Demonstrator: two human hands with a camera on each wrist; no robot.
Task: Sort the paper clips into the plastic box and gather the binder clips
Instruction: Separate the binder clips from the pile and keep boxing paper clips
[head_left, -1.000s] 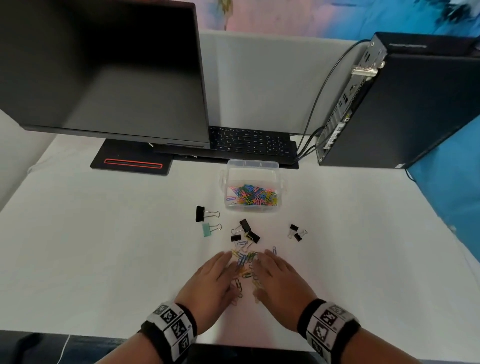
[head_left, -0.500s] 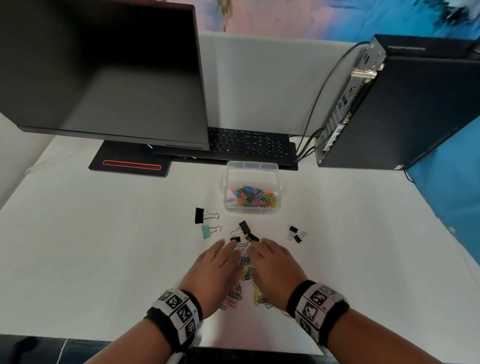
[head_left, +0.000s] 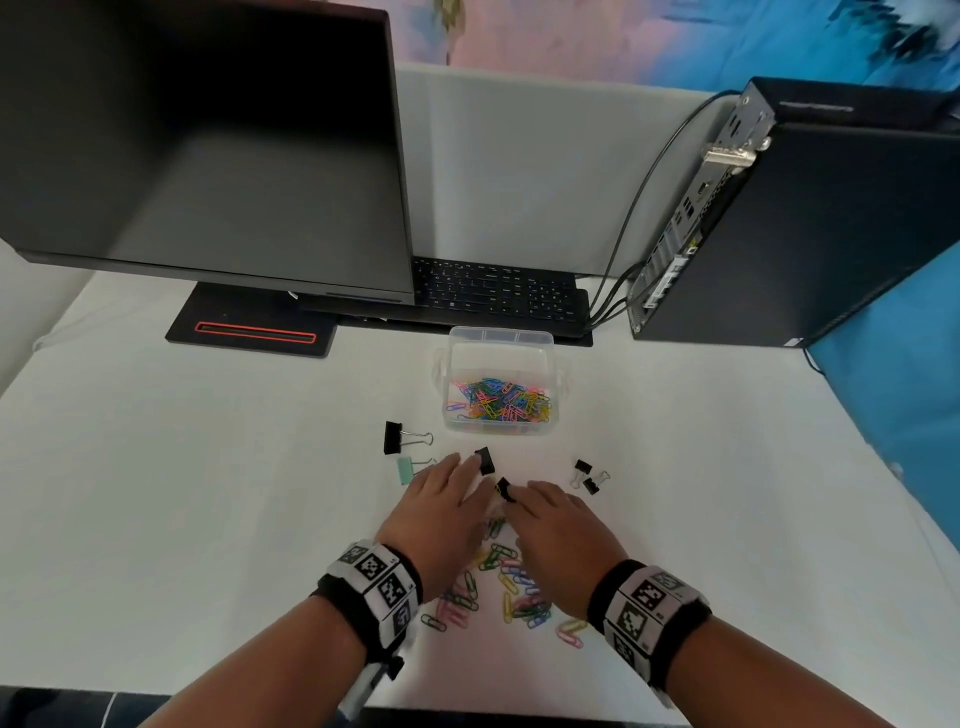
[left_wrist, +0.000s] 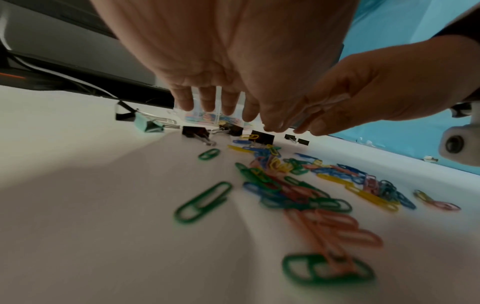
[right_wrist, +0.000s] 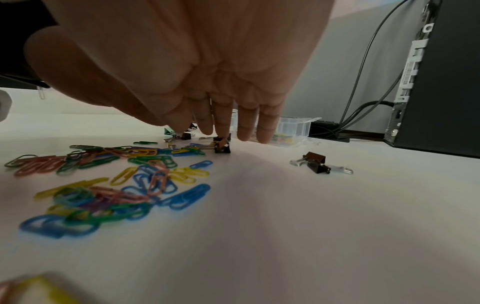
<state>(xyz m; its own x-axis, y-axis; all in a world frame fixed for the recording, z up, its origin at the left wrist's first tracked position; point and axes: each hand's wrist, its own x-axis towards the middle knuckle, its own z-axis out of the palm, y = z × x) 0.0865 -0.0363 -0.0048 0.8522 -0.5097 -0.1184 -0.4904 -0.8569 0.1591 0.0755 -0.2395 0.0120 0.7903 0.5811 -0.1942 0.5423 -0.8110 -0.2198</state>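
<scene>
Coloured paper clips (head_left: 501, 582) lie scattered on the white table under and behind my wrists, also in the left wrist view (left_wrist: 298, 185) and right wrist view (right_wrist: 116, 185). A clear plastic box (head_left: 498, 343) holding more clips stands just beyond. My left hand (head_left: 441, 499) and right hand (head_left: 550, 514) hover palm down, side by side, fingers straight, holding nothing. Their fingertips reach two black binder clips (head_left: 484, 460) (head_left: 504, 489). Another black binder clip (head_left: 393, 437) and a mint one (head_left: 406, 470) lie left; two small black ones (head_left: 587, 475) lie right.
A dark monitor (head_left: 208, 145) on its base (head_left: 249, 332) stands back left, a keyboard (head_left: 498, 291) behind the box, and a black computer case (head_left: 810, 223) with cables back right. The table's front edge (head_left: 208, 693) is near my forearms.
Both hands have slid forward over the paper clip pile toward the box, leaving the clips behind near my wrists. Their fingertips now reach the middle black binder clips.
</scene>
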